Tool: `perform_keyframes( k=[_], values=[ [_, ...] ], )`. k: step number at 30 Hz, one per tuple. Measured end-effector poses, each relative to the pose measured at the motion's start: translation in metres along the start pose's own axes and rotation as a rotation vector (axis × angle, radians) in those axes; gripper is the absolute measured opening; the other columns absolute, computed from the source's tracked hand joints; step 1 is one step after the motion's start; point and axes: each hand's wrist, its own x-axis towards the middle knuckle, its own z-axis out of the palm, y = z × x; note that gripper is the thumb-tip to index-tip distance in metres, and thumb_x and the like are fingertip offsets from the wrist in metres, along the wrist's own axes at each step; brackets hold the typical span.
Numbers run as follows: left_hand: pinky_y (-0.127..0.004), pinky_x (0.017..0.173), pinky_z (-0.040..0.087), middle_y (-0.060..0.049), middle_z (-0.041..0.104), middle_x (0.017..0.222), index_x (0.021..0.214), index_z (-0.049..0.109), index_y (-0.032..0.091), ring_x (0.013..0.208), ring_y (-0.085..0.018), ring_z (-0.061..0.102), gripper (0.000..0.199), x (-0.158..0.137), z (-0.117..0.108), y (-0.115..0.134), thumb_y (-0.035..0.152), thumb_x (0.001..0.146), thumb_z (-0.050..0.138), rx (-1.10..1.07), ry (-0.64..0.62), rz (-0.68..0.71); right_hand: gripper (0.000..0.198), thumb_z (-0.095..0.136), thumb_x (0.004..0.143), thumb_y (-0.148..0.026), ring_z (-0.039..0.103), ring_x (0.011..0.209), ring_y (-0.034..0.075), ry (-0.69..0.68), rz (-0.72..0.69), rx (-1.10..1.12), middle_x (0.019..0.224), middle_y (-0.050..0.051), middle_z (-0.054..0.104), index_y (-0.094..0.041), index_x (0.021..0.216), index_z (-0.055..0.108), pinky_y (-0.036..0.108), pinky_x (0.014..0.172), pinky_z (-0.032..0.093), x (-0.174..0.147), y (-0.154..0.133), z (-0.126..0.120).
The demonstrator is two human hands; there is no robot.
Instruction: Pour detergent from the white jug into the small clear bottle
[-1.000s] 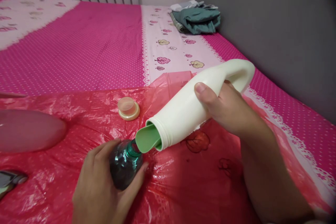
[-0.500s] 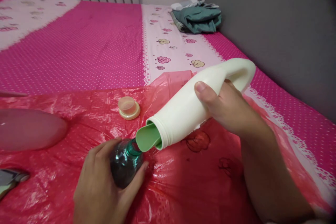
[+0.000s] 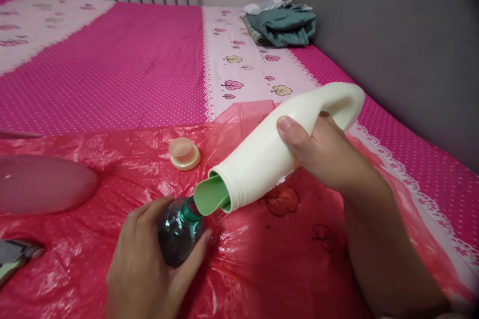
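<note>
Head view: right grip (image 3: 325, 152) wraps white jug (image 3: 258, 159), spout (image 3: 209, 196) beyond thumb (image 3: 292, 131); left grip (image 3: 144, 254) curls round green-necked bottle (image 3: 177, 237).

One close head-worn view, forward and down.

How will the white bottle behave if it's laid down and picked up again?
The white bottle shows no dent around the right thumb, so it's probably fairly stiff. Being smooth, it could be slippery. Its rounded shape might roll, though the loop handle would likely stop it.
</note>
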Motion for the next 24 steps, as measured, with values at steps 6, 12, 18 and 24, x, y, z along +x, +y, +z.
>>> perform_keyframes(
  k=[6,12,18,24],
  values=[
    [-0.067,0.105,0.058,-0.013,0.068,0.132,0.139,0.056,0.028,0.121,-0.042,0.07,0.068,-0.0013,-0.0001,0.0019,0.074,0.091,0.07,0.001,0.001,-0.012,0.082,0.04,0.088,-0.095,0.063,0.09,0.022,0.011,0.0,-0.004,0.093,0.011,0.069,-0.016,0.092,0.063,0.035,0.073,0.043,0.0001,0.0002,0.0007],
    [-0.068,0.106,0.058,-0.014,0.067,0.132,0.142,0.054,0.028,0.121,-0.042,0.069,0.066,-0.0008,0.0007,-0.0016,0.07,0.093,0.071,-0.001,-0.016,0.009,0.084,0.042,0.087,-0.096,0.066,0.086,0.021,-0.003,0.059,0.005,0.098,0.01,0.072,-0.017,0.099,0.066,0.032,0.065,0.044,-0.0034,0.0016,0.0001],
    [-0.066,0.105,0.059,-0.014,0.068,0.131,0.141,0.056,0.027,0.12,-0.042,0.069,0.071,-0.001,0.0008,-0.0037,0.075,0.09,0.072,0.006,0.003,0.024,0.083,0.044,0.087,-0.096,0.067,0.084,0.021,0.004,0.064,0.02,0.098,0.011,0.072,-0.017,0.099,0.067,0.031,0.061,0.045,-0.0031,0.001,0.0002],
    [-0.066,0.106,0.058,-0.014,0.068,0.131,0.14,0.057,0.026,0.12,-0.042,0.069,0.074,-0.0002,0.0017,-0.0016,0.077,0.089,0.072,0.005,0.002,0.002,0.084,0.044,0.086,-0.096,0.068,0.085,0.021,-0.01,0.061,0.034,0.098,0.011,0.073,-0.016,0.099,0.066,0.031,0.061,0.044,-0.003,0.0006,0.0]
  ],
)
